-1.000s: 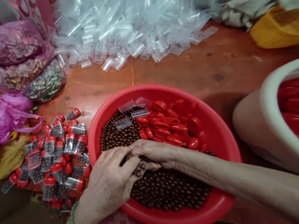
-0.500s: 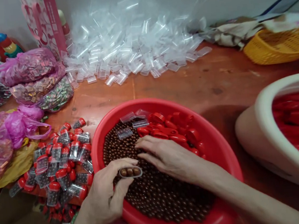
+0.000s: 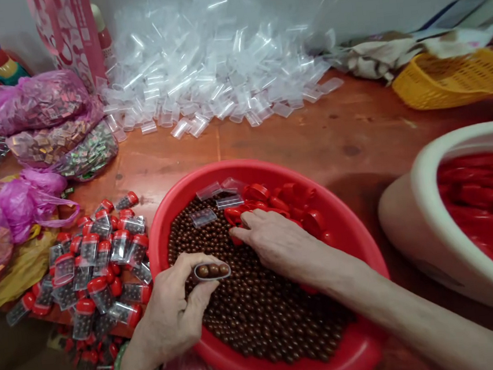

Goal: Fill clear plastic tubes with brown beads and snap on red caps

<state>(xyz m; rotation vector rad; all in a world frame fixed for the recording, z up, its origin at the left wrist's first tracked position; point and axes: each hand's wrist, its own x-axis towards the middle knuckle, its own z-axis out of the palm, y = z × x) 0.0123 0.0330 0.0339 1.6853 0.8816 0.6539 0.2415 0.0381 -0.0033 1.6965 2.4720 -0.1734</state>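
Observation:
My left hand (image 3: 172,317) is closed around a small clear plastic container (image 3: 214,277), held with its oval mouth facing up and brown balls showing at the top. It hovers over the left side of a red basin (image 3: 163,239). Brown chocolate-like balls (image 3: 281,321) cover much of the basin's bottom. My right hand (image 3: 273,237) reaches to the red caps (image 3: 289,195) heaped at the basin's far side. Its thumb and fingers close on a red cap (image 3: 234,215), partly hidden by the hand. Several clear empty containers (image 3: 203,217) lie on the balls.
Left of the basin lie many filled, red-capped containers (image 3: 97,263), with pink bags (image 3: 47,105) behind. A heap of clear containers (image 3: 214,77) rests against the wall. At right stand a white tub (image 3: 421,191) of red pieces and a yellow basket (image 3: 450,81) on the wooden table (image 3: 173,151).
My right hand has moved from the balls up and right to the red caps, and its fingers have closed on one. My left hand still holds the filled container, nearly unmoved.

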